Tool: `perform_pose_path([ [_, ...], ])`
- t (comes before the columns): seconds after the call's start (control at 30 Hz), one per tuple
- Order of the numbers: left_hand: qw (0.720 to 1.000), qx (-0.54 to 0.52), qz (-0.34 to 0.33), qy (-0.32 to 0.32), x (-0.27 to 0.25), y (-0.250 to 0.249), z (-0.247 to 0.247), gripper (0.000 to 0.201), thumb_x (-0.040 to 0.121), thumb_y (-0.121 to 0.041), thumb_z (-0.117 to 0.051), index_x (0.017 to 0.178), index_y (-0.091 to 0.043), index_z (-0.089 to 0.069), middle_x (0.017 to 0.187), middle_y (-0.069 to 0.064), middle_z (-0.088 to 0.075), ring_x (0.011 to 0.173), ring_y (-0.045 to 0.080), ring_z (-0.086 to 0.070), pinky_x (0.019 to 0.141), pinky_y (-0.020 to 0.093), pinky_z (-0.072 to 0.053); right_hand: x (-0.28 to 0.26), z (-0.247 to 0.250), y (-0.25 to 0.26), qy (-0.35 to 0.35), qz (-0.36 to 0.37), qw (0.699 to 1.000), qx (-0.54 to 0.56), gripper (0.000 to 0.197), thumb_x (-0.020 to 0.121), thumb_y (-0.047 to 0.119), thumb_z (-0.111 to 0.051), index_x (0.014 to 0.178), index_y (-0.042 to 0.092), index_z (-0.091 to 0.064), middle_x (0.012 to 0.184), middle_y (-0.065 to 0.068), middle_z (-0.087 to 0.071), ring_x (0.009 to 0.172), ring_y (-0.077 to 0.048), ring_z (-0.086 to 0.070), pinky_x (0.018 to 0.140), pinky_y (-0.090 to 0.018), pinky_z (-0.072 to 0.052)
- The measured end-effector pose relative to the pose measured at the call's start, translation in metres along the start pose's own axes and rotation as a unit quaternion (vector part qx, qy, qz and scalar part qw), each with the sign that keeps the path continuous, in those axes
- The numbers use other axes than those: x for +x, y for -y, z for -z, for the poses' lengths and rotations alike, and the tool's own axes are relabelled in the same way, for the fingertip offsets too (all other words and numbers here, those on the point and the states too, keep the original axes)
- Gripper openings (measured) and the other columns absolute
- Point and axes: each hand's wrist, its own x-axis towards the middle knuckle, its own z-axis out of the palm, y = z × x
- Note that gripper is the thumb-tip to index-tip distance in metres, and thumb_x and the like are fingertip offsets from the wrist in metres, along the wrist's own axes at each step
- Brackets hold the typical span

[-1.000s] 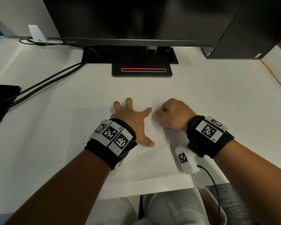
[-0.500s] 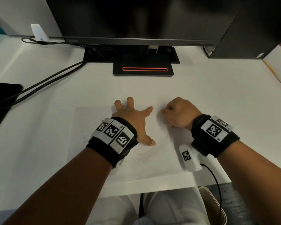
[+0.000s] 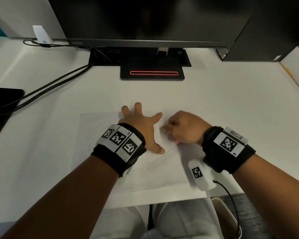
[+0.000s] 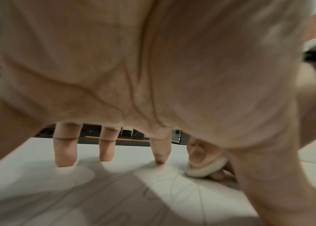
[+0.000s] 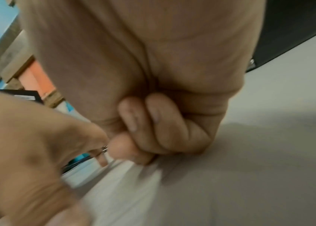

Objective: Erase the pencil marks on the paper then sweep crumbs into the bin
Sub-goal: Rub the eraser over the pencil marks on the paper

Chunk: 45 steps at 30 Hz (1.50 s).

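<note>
A white sheet of paper (image 3: pixel 164 173) with faint pencil loops lies on the white desk near its front edge. My left hand (image 3: pixel 143 128) presses flat on the sheet with fingers spread, straight fingertips (image 4: pixel 64 159) down on it. My right hand (image 3: pixel 181 130) is curled just right of the left index finger, its knuckles down on the paper. In the left wrist view it grips a white eraser (image 4: pixel 205 169) whose end touches the sheet beside the pencil lines (image 4: pixel 165 183). The right wrist view shows only curled fingers (image 5: pixel 165 126), blurred; the eraser is hidden there.
A black monitor (image 3: pixel 145 19) on a stand with a red-rimmed slot (image 3: pixel 154 73) fills the back. Black cables (image 3: pixel 55 83) run left to a dark device (image 3: pixel 0 107). A black computer case (image 3: pixel 266 31) stands back right. No bin is in view.
My right hand slid first away and right, then back toward the left index finger, staying curled on the paper. The left hand kept pressing in place.
</note>
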Motion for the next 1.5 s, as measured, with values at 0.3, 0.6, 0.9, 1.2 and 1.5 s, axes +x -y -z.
perform_pose_path([
  [0.3, 1.0, 0.003, -0.001, 0.002, -0.001, 0.0, 0.001, 0.116, 0.061, -0.079, -0.072, 0.151, -0.057, -0.002, 0.145, 0.008, -0.008, 0.134, 0.044, -0.011, 0.095, 0.051, -0.05, 0.011, 0.007, -0.001, -0.034, -0.016, 0.999, 0.009, 0.039, 0.096, 0.03, -0.051, 0.079, -0.001, -0.068, 0.077, -0.015, -0.072, 0.068, -0.022, -0.061, 0.068, -0.034, -0.052],
  [0.6, 1.0, 0.0, 0.003, 0.003, -0.001, 0.0, 0.001, 0.117, 0.061, -0.079, -0.073, 0.15, -0.057, -0.002, 0.145, 0.008, -0.007, 0.136, 0.046, -0.008, 0.096, 0.053, -0.049, 0.011, 0.013, -0.003, -0.054, -0.02, 0.998, 0.003, 0.039, 0.095, 0.028, -0.049, 0.079, -0.002, -0.069, 0.078, -0.014, -0.073, 0.067, -0.024, -0.064, 0.07, -0.035, -0.054],
  [0.9, 1.0, -0.005, 0.002, 0.004, 0.001, 0.0, 0.0, 0.116, 0.06, -0.079, -0.073, 0.15, -0.058, -0.002, 0.143, 0.007, -0.008, 0.134, 0.045, -0.009, 0.095, 0.053, -0.049, 0.0, 0.008, -0.003, -0.053, -0.018, 0.998, -0.011, 0.038, 0.096, 0.028, -0.049, 0.079, 0.0, -0.066, 0.08, -0.014, -0.072, 0.071, -0.025, -0.063, 0.066, -0.034, -0.051],
  [1.2, 1.0, -0.007, 0.002, 0.007, -0.002, 0.0, 0.002, 0.117, 0.06, -0.078, -0.074, 0.15, -0.058, -0.003, 0.144, 0.007, -0.009, 0.133, 0.044, -0.01, 0.097, 0.054, -0.048, -0.005, 0.006, 0.0, -0.049, -0.007, 0.999, -0.017, 0.037, 0.095, 0.027, -0.048, 0.079, 0.0, -0.066, 0.078, -0.014, -0.071, 0.076, -0.029, -0.067, 0.069, -0.035, -0.053],
  [1.5, 1.0, -0.007, 0.006, 0.006, -0.003, -0.002, 0.002, 0.117, 0.06, -0.078, -0.075, 0.15, -0.057, -0.004, 0.145, 0.007, -0.009, 0.134, 0.045, -0.009, 0.097, 0.054, -0.048, -0.015, 0.005, -0.006, -0.041, -0.013, 0.999, -0.025, 0.037, 0.093, 0.027, -0.049, 0.075, 0.001, -0.067, 0.071, -0.012, -0.071, 0.069, -0.026, -0.066, 0.071, -0.037, -0.056],
])
